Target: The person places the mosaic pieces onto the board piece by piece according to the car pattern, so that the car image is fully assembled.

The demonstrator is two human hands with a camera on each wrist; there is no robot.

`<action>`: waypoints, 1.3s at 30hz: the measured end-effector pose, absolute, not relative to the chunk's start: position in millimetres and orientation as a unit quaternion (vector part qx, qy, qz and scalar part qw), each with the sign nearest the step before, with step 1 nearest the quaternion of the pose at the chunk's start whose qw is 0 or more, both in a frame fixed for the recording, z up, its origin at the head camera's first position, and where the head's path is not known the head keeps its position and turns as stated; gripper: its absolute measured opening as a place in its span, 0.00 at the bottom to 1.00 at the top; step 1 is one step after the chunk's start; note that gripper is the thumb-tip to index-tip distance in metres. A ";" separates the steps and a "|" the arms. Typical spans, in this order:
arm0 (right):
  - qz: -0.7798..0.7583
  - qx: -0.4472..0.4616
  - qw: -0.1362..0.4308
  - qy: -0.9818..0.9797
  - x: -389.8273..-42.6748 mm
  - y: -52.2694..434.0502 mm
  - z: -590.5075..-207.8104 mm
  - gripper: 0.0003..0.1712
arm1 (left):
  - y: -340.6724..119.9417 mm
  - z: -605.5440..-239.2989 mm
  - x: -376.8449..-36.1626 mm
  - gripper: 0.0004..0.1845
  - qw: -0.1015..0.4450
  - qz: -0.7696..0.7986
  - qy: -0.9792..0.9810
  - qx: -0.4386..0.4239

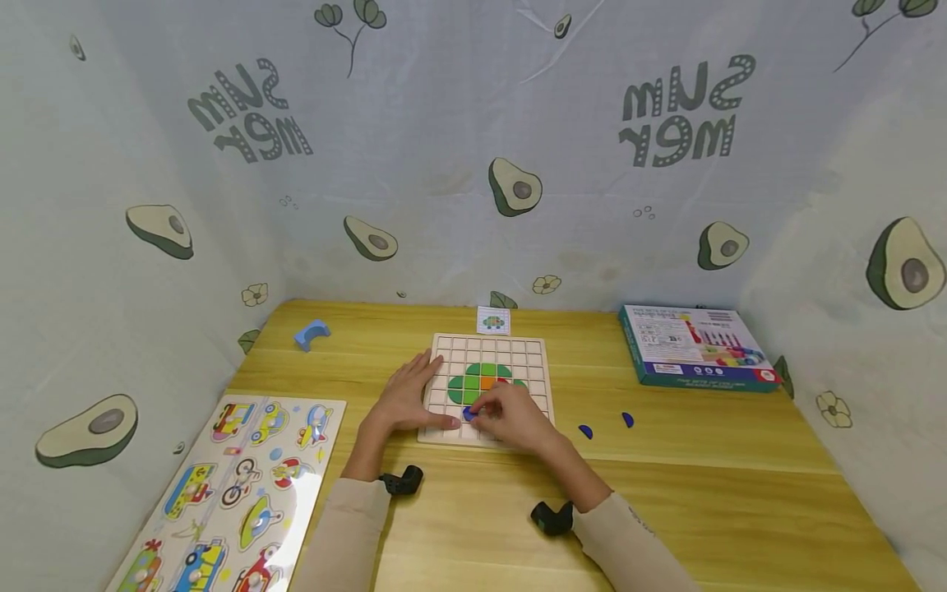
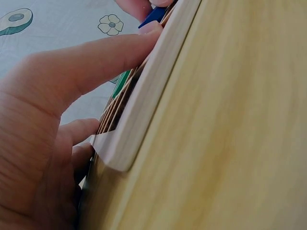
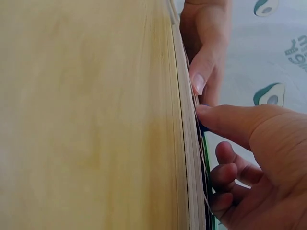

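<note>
A square wooden grid board [image 1: 528,349] lies in the middle of the table. On it, green pieces [image 1: 472,383], an orange piece [image 1: 487,383] and a partly covered red piece form a rounded shape. My left hand [image 1: 407,399] rests on the board's left side, fingers spread, thumb along the near rows. With thumb and fingertips my right hand [image 1: 514,417] pinches a small blue piece [image 1: 469,413] at the board, just below the green ones. In the left wrist view the blue piece [image 2: 154,16] shows close to the left thumb tip. Part of it is hidden by fingers.
Two blue half-round pieces [image 1: 586,431] lie right of the board. A small pattern card [image 1: 493,321] is behind it. A vehicle puzzle board [image 1: 296,485] lies at the left, a blue arch [image 1: 311,333] at the back left, and a flat box [image 1: 695,349] at the back right.
</note>
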State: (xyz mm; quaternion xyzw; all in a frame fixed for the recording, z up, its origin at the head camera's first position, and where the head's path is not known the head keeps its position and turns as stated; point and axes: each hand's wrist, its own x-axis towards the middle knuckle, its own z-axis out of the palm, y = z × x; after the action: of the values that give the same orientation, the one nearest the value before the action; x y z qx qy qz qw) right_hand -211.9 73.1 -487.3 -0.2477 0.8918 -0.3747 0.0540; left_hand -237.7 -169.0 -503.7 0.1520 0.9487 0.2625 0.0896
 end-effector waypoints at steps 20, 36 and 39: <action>-0.392 -0.231 0.050 0.889 -213.3 81.9 -489.6 0.03 | -165.5 -501.9 -237.7 0.67 0.091 0.265 0.948 0.152; -0.398 -0.148 0.047 0.904 -208.0 156.6 -486.1 0.05 | -169.0 -505.2 -237.4 0.66 0.081 0.273 0.945 0.159; -0.393 -0.142 0.032 0.908 -207.6 173.3 -484.7 0.07 | -169.0 -505.4 -236.6 0.66 0.084 0.271 0.946 0.158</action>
State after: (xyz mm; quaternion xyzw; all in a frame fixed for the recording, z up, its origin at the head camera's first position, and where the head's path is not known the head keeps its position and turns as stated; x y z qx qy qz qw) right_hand -207.6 173.3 -484.7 -0.1420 0.9078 -0.3933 0.0321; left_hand -236.6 -169.0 -505.4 0.1583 0.9459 0.2706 0.0842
